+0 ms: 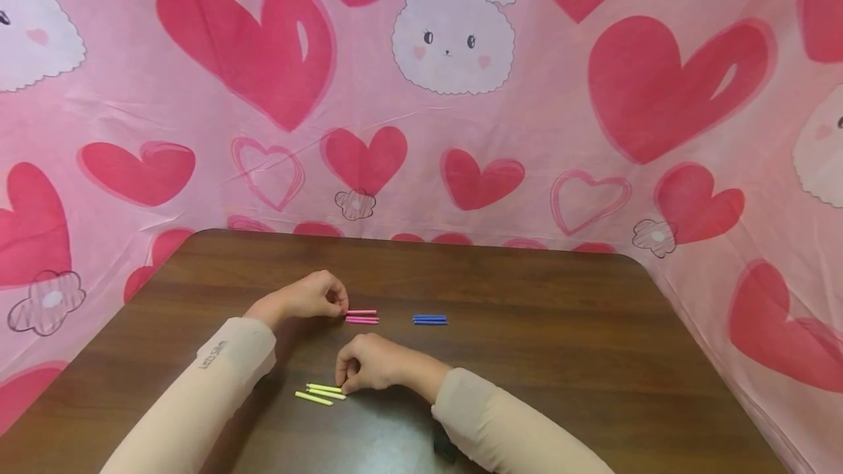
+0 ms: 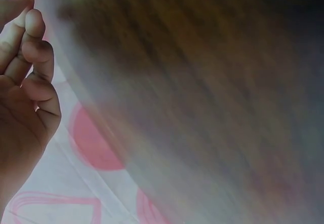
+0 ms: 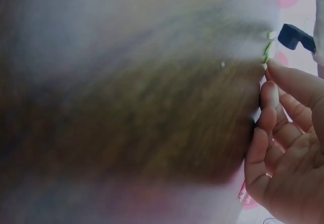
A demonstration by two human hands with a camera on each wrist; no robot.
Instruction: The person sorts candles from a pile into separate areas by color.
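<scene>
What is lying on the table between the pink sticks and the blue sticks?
Nothing: in the head view, only bare brown table shows between the pink sticks at the left hand and the blue sticks.

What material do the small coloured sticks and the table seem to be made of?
The pink sticks, blue sticks and yellow sticks look like smooth plastic: bright, even colours, though painted wood is possible. The table looks like dark wood or wood-look laminate, with grain lines and a slight sheen.

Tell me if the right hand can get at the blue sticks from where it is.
Probably yes: the right hand rests by the yellow sticks, and bare table lies between it and the blue sticks.
</scene>
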